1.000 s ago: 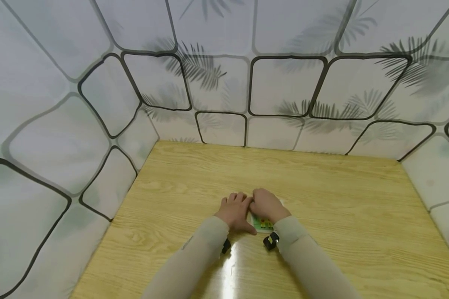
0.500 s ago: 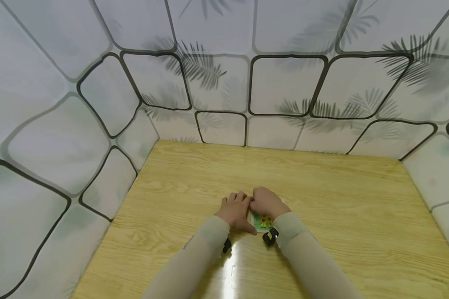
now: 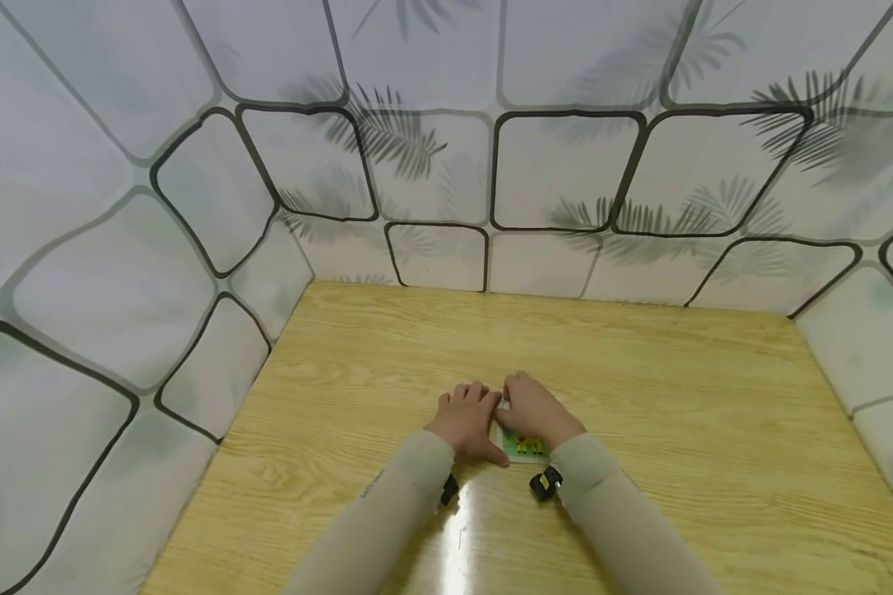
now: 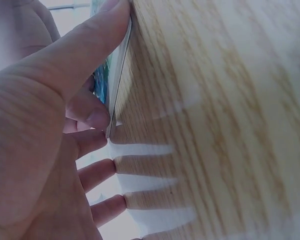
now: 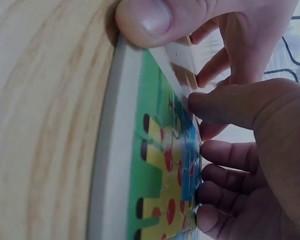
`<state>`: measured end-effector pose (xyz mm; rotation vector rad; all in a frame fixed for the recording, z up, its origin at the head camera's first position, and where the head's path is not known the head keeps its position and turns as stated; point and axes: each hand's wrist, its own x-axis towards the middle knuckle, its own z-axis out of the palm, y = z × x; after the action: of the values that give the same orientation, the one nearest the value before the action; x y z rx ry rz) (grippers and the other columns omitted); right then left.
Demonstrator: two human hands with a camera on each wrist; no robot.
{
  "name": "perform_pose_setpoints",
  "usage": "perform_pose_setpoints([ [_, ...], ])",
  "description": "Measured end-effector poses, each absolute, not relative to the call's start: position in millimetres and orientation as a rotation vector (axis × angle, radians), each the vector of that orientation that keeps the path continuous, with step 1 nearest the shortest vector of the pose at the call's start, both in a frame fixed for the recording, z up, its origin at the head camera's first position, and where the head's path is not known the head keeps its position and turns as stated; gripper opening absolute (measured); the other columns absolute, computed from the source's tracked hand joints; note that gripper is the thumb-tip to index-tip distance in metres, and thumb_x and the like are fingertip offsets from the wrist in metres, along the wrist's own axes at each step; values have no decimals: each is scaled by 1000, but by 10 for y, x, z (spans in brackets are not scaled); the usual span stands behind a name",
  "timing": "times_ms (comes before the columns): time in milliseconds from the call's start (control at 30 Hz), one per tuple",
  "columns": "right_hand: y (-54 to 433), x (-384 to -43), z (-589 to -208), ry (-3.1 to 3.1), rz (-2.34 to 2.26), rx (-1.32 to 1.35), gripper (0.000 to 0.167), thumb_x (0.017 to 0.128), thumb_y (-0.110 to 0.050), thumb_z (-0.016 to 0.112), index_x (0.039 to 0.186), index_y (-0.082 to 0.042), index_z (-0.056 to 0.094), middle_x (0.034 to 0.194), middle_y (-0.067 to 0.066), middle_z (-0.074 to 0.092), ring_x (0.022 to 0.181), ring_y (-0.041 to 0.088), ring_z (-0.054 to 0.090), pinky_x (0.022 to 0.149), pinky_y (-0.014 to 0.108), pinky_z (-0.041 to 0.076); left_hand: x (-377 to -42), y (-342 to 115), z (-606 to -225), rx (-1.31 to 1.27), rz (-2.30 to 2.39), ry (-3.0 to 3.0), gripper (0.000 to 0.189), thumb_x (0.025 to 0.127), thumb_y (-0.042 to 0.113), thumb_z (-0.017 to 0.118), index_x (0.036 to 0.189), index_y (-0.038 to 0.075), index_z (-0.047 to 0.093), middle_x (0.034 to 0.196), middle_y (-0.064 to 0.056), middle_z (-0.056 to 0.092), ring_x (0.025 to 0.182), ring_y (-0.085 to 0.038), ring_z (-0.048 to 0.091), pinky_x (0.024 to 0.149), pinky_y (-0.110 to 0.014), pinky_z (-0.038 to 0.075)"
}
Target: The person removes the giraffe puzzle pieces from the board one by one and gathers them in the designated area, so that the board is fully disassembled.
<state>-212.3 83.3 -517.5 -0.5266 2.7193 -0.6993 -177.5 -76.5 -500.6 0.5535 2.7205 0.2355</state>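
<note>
A flat jigsaw puzzle [image 3: 522,447] with a pale border lies on the table, showing a yellow giraffe with red spots on green and blue. My left hand [image 3: 467,423] is spread at its left side. In the right wrist view the left thumb [image 5: 145,22] presses the board's near corner, while the other left fingers [image 4: 97,175] touch the tabletop in the left wrist view. Over the far part of the puzzle bends my right hand [image 3: 539,413], its fingertips [image 5: 212,187] touching the face. Thumb and fingers stand apart, with no piece visible between them. The right hand covers much of the picture.
The wood-grain table [image 3: 387,347] spreads around the hands, with a glare streak near the front. Patterned white cloth walls [image 3: 565,173] rise behind it and at both sides. A black strap [image 3: 546,483] hangs at the right wrist.
My right hand shifts slightly and its thumb and fingers part at the puzzle's far left corner. The left hand and the puzzle stay in place.
</note>
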Motion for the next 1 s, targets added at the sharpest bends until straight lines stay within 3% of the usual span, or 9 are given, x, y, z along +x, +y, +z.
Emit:
perform_pose_setpoints([
  [300,884,-2134,-5172,2700,-644,-558,17,86,-17,69,94,-4,63,95,8,52,77,21,52,69,36,48,-1786,-774,-5020,546,265,2723,102,71,68,81,154,26,39,149,-2,40,138,-28,34,110,-58,31],
  [533,891,-2163,-5018,2597,-538,-584,36,81,-17,80,110,-2,64,104,10,55,85,21,54,77,39,51,-1797,-787,-5019,558,221,2717,102,73,70,78,155,26,36,152,-3,38,139,-29,33,110,-58,31],
  [700,887,-2244,-4982,2537,-527,-585,36,79,-17,85,105,-3,63,101,8,54,84,21,53,75,36,50,-1799,-790,-5006,564,233,2704,102,73,70,78,155,25,37,153,-3,37,140,-30,32,111,-58,30],
  [867,919,-2309,-5017,2458,-584,-617,23,80,-15,84,91,-9,65,97,7,52,80,21,52,68,32,46,-1798,-792,-4996,573,248,2711,101,71,70,79,152,25,39,149,-3,39,138,-30,34,108,-57,31],
  [1000,943,-2308,-5048,2474,-609,-590,29,79,-18,85,96,-9,63,101,8,51,84,21,52,73,35,47,-1813,-795,-5013,568,261,2698,102,71,70,79,153,25,38,151,-3,38,138,-30,33,109,-58,30],
])
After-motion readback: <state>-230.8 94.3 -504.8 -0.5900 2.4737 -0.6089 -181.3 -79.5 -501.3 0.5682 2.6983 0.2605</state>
